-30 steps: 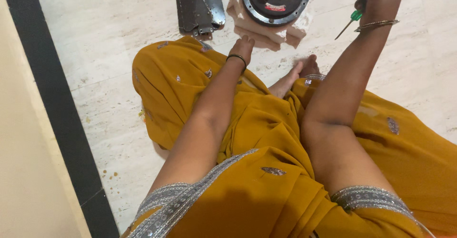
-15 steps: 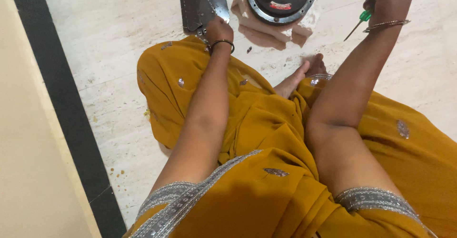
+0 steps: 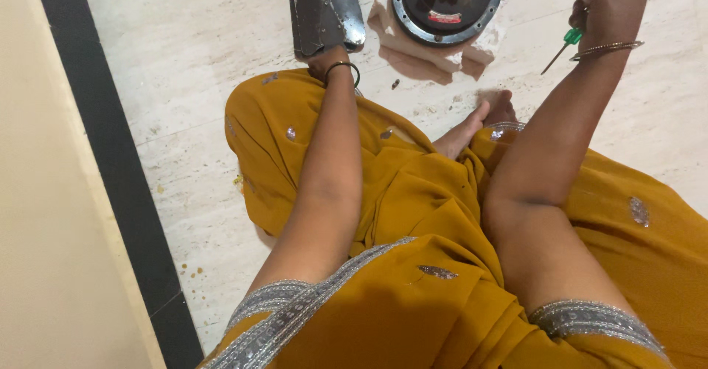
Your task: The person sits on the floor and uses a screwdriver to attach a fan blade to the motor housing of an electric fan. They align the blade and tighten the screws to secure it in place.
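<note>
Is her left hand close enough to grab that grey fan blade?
Probably yes. The left hand is already at the near end of the grey fan blade on the floor, with nothing between them. Its fingers are hidden from view, so an actual grip cannot be confirmed.

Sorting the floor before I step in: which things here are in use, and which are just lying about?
In use:
- screwdriver in right hand
- fan blade at left hand
- fan motor

Lying about:
- small dark bit on the floor

L hand [image 3: 324,60] down, R hand [image 3: 606,4] fisted
</note>
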